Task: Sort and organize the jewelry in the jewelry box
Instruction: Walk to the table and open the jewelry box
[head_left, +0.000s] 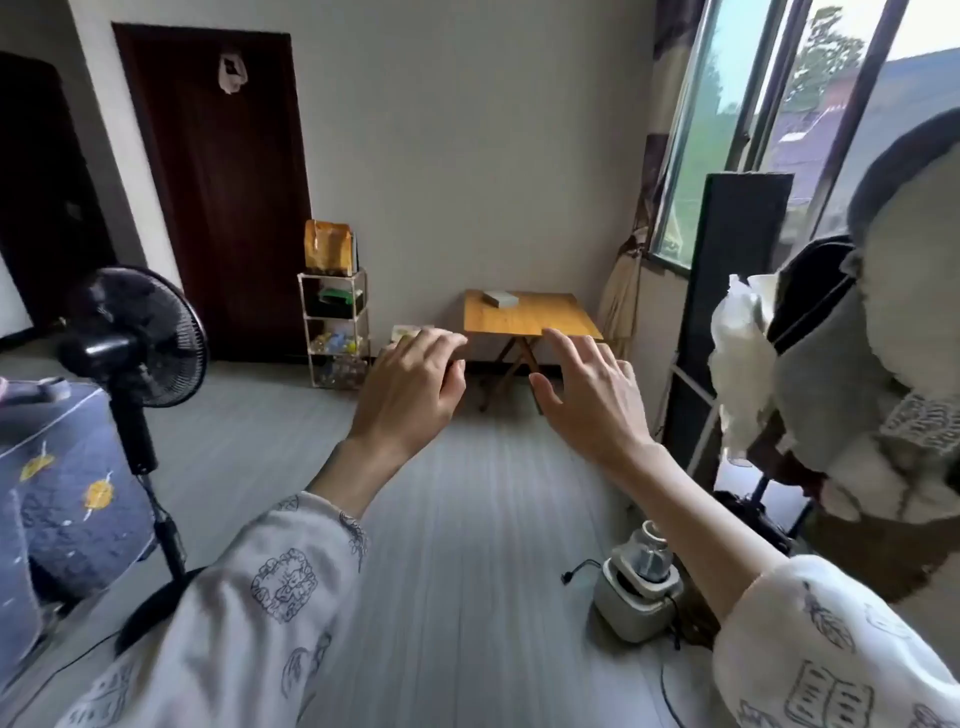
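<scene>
Both hands are raised empty in front of the person, the left hand (410, 387) with fingers loosely curled and the right hand (592, 395) spread, while the jewelry box (500, 297) lies closed far ahead on the wooden table (540, 319), roughly between them, its long side running left-right.
</scene>
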